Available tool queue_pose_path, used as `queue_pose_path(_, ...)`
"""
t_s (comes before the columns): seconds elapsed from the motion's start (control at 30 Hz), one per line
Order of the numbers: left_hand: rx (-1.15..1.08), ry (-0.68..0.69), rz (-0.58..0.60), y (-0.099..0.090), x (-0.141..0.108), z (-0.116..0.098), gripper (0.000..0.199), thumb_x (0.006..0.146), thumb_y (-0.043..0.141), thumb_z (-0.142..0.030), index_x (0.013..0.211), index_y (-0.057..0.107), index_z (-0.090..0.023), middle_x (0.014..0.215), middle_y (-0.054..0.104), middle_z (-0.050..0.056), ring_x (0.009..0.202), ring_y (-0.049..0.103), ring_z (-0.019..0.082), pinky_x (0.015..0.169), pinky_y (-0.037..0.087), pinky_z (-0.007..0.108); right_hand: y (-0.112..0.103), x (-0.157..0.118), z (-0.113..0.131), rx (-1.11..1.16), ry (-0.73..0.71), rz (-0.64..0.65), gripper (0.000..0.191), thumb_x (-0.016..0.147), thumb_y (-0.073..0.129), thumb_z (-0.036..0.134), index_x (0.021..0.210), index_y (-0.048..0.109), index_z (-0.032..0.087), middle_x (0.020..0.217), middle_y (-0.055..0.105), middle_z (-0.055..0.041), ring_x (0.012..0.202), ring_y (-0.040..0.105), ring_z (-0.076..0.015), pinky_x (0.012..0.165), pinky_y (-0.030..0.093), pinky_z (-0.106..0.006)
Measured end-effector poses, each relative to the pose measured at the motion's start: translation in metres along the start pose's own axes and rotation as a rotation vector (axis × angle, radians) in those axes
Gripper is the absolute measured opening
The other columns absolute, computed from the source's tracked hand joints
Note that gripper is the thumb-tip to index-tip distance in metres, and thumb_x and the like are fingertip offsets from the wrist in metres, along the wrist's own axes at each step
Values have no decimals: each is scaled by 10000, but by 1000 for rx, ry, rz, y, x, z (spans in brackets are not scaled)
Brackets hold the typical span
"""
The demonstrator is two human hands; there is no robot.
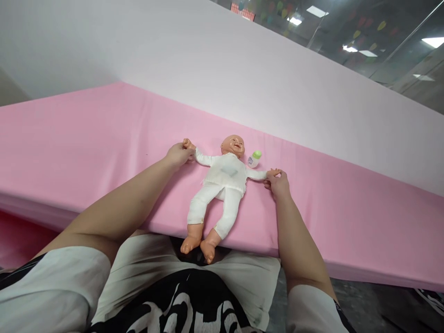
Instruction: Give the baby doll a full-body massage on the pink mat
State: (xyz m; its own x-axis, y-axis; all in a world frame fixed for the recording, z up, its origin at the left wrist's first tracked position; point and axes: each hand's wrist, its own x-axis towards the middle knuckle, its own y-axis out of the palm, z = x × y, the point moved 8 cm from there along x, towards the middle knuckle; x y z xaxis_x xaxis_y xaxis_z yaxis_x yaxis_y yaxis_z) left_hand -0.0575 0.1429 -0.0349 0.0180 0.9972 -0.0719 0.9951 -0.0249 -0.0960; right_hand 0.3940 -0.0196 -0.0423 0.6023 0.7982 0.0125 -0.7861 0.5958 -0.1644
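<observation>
A baby doll (227,173) with a white cloth body lies on its back on the pink padded bench (114,152), arms stretched out to both sides. Its head points toward the wall, and its feet hang over the front edge near my lap. My left hand (178,155) is closed around the doll's hand on the left of the view. On the other side my right hand (279,184) pinches the doll's other hand between thumb and fingers. Close to the doll's head and shoulder lies a small toy bottle (254,159) with a green cap.
Behind the bench rises a plain white wall (222,78), with a glass pane (347,41) above it that reflects ceiling lights. The bench's front edge runs just ahead of my lap. Dark floor (364,300) shows at the lower right.
</observation>
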Motion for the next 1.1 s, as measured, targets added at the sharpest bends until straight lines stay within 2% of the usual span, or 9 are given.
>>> queue_pose_path(0.1,-43,-92,-15,-2,5,10,248,695,782,-168,881,620,-196,710,656,49,680,689,232,672,610,390,6,3,-11,5,84,53,629,815,832,291,1334,483,224,892,733,-12,609,698,-132,521,621,-229)
queue_pose_path(0.23,-81,-19,-1,1,3,3,325,701,784,-207,978,616,-198,847,706,68,768,717,235,710,623,381,10,-2,-1,62,2,47,660,833,816,350,1383,470,237,1021,763,-51,729,743,-155,621,662,-270)
queue_pose_path(0.4,136,342,-21,11,-25,-34,376,759,762,-303,1104,639,-214,1116,741,75,966,722,227,835,595,346,22,-41,57,-45,-503,1,759,853,780,408,1506,429,244,1452,664,-151,1176,730,-232,1005,629,-431)
queue_pose_path(0.5,278,582,69,34,-56,-57,392,832,725,-359,1203,689,-239,1226,750,67,1054,710,237,910,573,355,51,-77,81,-250,-727,109,706,852,771,383,1493,498,266,1379,710,-111,1082,753,-245,970,644,-460)
queue_pose_path(0.57,432,754,203,56,-79,-67,358,870,693,-376,1200,734,-243,1215,761,69,1078,699,249,959,559,380,76,-102,90,-424,-880,238,540,874,727,299,1399,605,272,1295,749,-83,1093,743,-261,1002,626,-481)
queue_pose_path(0.7,663,996,399,86,-108,-68,375,881,615,-267,1220,774,-249,1258,753,72,1168,669,269,1089,497,437,109,-134,95,-635,-1094,476,325,907,619,141,1185,736,262,1220,784,-63,1169,706,-274,1092,564,-493)
queue_pose_path(0.87,647,958,353,81,-101,-66,390,896,628,-332,1247,776,-244,1241,762,73,1144,675,272,1077,500,431,96,-115,93,-517,-975,379,276,912,703,252,1184,747,278,1196,791,-52,1119,720,-269,1067,570,-500)
queue_pose_path(1.03,392,609,121,46,-66,-59,418,855,706,-433,1227,746,-246,1175,774,55,993,703,247,900,559,360,28,-57,72,-26,-549,-32,597,847,795,404,1373,584,218,1182,775,-96,1031,758,-236,941,630,-426)
queue_pose_path(1.1,279,474,32,30,-48,-50,422,809,737,-393,1201,717,-237,1147,767,53,955,709,238,850,570,348,11,-35,56,86,-404,-78,692,847,799,443,1430,497,227,1128,783,-86,1034,764,-225,915,639,-407)
